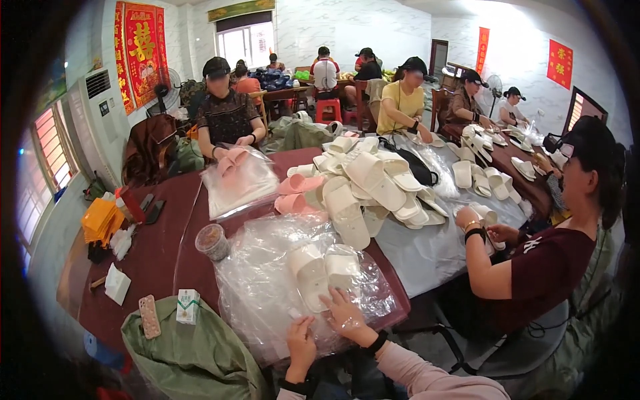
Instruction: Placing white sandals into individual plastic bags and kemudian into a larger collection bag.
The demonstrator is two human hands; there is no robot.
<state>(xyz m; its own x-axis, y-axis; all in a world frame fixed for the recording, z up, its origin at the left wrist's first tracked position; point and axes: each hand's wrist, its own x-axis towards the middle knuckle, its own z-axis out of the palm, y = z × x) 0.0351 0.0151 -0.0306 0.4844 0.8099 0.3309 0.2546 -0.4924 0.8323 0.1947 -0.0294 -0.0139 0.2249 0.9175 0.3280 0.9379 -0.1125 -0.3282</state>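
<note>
A pair of cream slide sandals lies side by side at the near edge of the table, on a stack of clear plastic bags (257,267): the left sandal (308,283) and the right sandal (341,267). My right hand (348,318) rests at their heel ends, its fingers stretched out and touching the soles. Close by on the left, my left hand (301,347) has its fingers drawn together at the bags' near edge. A small whitish bit shows at its fingertips, too small to name. Whether the sandals lie inside a bag or on top I cannot tell.
Beyond the bags rises a heap of cream slides (373,177), with pink slides (297,193) at its left. A clear tub (212,241) stands left of the bags. A green sack (193,353) bears a phone (149,317) and a carton (188,307). A co-worker (547,267) sits close on the right.
</note>
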